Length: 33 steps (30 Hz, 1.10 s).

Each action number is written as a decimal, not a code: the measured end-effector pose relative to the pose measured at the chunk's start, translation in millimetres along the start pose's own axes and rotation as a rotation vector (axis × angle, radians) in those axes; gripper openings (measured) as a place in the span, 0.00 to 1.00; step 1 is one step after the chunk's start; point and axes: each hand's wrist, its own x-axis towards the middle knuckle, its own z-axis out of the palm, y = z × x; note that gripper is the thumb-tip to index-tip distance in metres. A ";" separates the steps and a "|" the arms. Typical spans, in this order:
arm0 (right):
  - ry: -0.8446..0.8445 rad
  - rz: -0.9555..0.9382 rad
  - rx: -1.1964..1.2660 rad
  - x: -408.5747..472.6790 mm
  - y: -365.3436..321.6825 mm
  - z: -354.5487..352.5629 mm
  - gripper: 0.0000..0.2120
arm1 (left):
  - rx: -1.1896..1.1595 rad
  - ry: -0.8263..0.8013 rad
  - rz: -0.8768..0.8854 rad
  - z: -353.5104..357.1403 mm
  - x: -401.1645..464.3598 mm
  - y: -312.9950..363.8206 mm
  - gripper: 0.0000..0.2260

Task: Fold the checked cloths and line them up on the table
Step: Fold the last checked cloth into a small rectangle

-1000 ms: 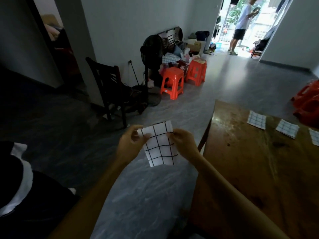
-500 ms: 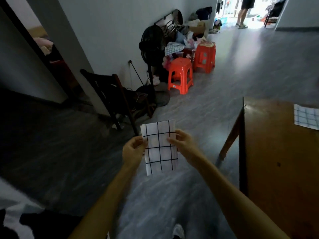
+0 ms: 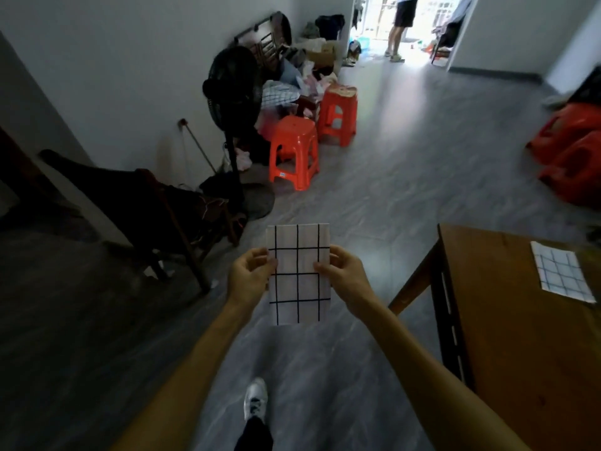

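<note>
While folded checked cloth (image 3: pixel 297 275) is pinched at side edges by left hand (image 3: pixel 248 276) and right hand (image 3: pixel 343 278), off desk (image 3: pixel 507 336): folds may be lost if pinch is loosened.

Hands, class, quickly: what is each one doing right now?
Left hand: pinches the checked cloth at its left edge.
Right hand: pinches its right edge.

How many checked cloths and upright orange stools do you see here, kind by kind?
Checked cloths: 2, one held, one on the table
Upright orange stools: 2, near and far
Total: 4
</note>
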 end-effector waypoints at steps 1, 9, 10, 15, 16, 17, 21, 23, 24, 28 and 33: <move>0.024 -0.004 -0.009 18.1 -1.8 -2.5 0.13 | -0.004 -0.028 0.003 6.7 23.6 0.2 0.09; 0.343 -0.020 -0.015 132.9 -40.3 -35.4 0.13 | 0.009 -0.372 -0.029 83.3 193.8 24.5 0.13; 0.391 -0.020 -0.005 144.6 -43.5 -42.0 0.13 | 0.013 -0.414 -0.010 97.1 209.5 32.1 0.13; 0.619 0.006 0.062 195.3 -44.5 -85.6 0.14 | 0.041 -0.617 0.057 168.5 267.1 57.9 0.07; 0.657 0.012 0.071 205.9 -42.4 -95.9 0.15 | 0.052 -0.660 0.057 183.5 279.6 58.9 0.07; 0.693 0.024 0.085 216.8 -39.3 -106.3 0.17 | 0.068 -0.697 0.059 199.0 292.9 58.9 0.07; 0.814 0.051 0.129 267.1 -19.9 -155.8 0.20 | 0.145 -0.797 0.048 269.9 345.6 55.0 0.09; 0.857 0.056 0.162 293.5 -10.9 -185.8 0.21 | 0.191 -0.847 0.055 311.2 370.0 54.3 0.10; 0.875 0.066 0.182 305.1 -7.9 -200.5 0.21 | 0.219 -0.872 0.051 331.8 380.5 55.3 0.10; 0.966 0.047 0.250 349.8 -12.2 -266.0 0.15 | 0.310 -0.969 0.067 418.3 416.5 72.1 0.08; 1.133 0.049 0.284 382.6 -33.2 -344.8 0.17 | 0.359 -1.079 0.146 522.5 438.7 101.1 0.06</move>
